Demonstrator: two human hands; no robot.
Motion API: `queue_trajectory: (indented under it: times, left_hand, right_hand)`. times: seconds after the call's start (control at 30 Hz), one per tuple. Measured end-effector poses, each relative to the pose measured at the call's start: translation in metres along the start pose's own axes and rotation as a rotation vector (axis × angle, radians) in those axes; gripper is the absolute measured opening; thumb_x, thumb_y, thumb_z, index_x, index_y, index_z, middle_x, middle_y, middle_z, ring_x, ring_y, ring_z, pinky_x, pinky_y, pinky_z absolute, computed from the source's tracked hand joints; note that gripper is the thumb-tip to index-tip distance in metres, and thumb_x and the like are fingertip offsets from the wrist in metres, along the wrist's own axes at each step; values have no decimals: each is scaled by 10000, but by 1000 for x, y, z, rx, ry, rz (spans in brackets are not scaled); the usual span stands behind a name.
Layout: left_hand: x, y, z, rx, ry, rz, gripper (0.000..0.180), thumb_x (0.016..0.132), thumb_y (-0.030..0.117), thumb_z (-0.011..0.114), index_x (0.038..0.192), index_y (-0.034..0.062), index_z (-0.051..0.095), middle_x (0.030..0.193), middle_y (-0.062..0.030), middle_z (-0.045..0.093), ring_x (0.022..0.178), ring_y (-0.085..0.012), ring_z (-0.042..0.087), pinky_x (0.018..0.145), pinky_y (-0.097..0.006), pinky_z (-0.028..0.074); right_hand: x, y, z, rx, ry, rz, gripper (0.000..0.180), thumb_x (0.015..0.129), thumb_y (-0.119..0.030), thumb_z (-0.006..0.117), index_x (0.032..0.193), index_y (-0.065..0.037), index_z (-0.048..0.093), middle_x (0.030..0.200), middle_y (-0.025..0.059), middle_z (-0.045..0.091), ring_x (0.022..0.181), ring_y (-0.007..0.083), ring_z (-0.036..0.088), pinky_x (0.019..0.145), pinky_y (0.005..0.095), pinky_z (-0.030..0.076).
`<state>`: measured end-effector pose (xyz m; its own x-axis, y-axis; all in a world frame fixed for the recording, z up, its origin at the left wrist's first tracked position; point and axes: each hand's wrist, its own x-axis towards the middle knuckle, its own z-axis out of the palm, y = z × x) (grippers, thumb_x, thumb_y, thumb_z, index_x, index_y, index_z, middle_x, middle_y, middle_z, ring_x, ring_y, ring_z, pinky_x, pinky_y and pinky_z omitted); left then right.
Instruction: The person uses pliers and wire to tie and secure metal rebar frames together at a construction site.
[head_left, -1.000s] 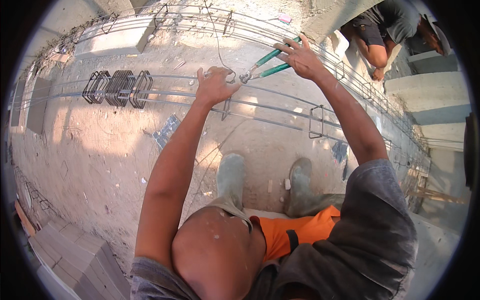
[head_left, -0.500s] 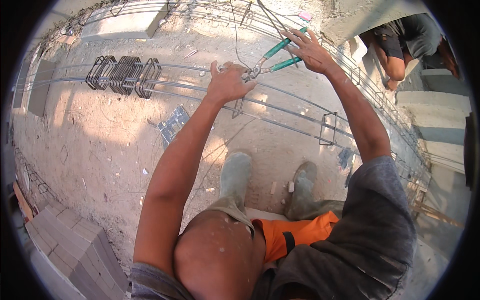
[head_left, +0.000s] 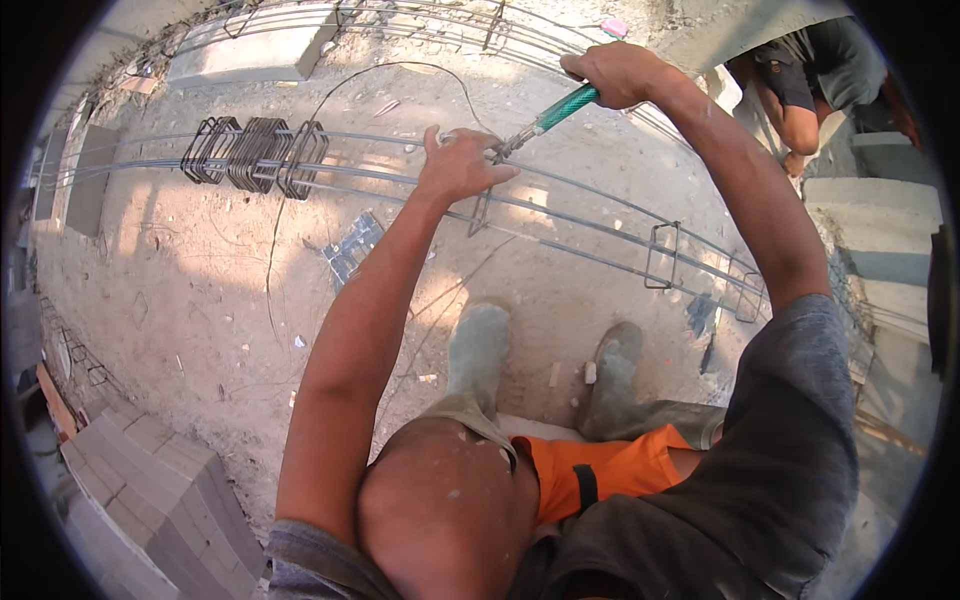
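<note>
Long-handled pincers [head_left: 519, 138] with green grips sit with their jaws at the steel bars, just beside my left hand. My right hand [head_left: 622, 74] is closed round the far ends of the two handles, which lie together. My left hand [head_left: 462, 165] reaches over the long rebar cage [head_left: 600, 230], fingers bent over the bar, thumb and little finger sticking out. Its fingertips are partly hidden. A square stirrup [head_left: 479, 212] hangs on the bars below that hand. Thin dark wire [head_left: 440, 72] runs from the jaws in a wide loop to the left.
Bunched stirrups [head_left: 258, 155] hang on the bars at left. Another cage [head_left: 400, 22] runs along the far side. Stacked blocks [head_left: 150, 480] stand at lower left. A co-worker [head_left: 800, 95] crouches at upper right. My boots [head_left: 480, 345] stand on dusty ground.
The pincers' handles have come together and my right hand has closed round their ends. The wire now loops over to the left instead of upward. My left hand stays at the bars.
</note>
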<state>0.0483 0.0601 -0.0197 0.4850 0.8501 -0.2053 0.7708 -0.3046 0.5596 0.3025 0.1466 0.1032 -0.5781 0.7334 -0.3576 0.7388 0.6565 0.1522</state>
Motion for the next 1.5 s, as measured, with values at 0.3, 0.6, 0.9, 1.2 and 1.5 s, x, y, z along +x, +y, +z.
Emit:
queue_trajectory:
  times: [0.3, 0.6, 0.9, 1.2, 1.5]
  left_hand:
    - [5, 2, 5, -2, 76, -5, 633, 764, 588, 672, 1207, 137, 689, 1215, -156, 660, 1265, -267, 531, 1148, -587, 63]
    - [-6, -7, 10, -51, 46, -60, 563, 762, 540, 692, 1132, 118, 719, 1126, -153, 689, 1206, -285, 571, 1143, -613, 78]
    - [13, 86, 18, 282, 561, 259, 1046, 661, 561, 821, 1436, 29, 361, 1330, -178, 515, 1270, -337, 492, 1121, -605, 205]
    - [61, 112, 20, -93, 623, 113, 401, 791, 37, 609, 1174, -4, 497, 998, -190, 628, 944, -380, 639, 826, -491, 512]
    - [62, 148, -4, -229, 739, -35, 591, 799, 126, 691, 1305, 42, 398, 1211, -163, 537, 1135, -345, 580, 943, -507, 369]
  right_hand:
    - [17, -18, -66, 373, -816, 502, 215, 791, -108, 763, 934, 25, 673, 701, 117, 681, 587, 223, 660, 561, 378, 556]
    - [-37, -27, 13, 712, -506, 387, 173, 726, -72, 743, 818, 34, 643, 606, 86, 618, 493, 158, 587, 434, 301, 453]
    - [-37, -11, -11, 621, -617, 439, 187, 708, -58, 746, 808, 31, 616, 615, 107, 631, 486, 183, 610, 430, 316, 495]
    - [-35, -37, -49, -143, -96, -5, 262, 760, -114, 709, 988, -11, 631, 865, 136, 693, 851, 275, 685, 753, 420, 525]
    - [14, -17, -87, 17, -865, 376, 156, 778, -77, 752, 863, 29, 676, 659, 135, 651, 560, 237, 633, 572, 420, 557]
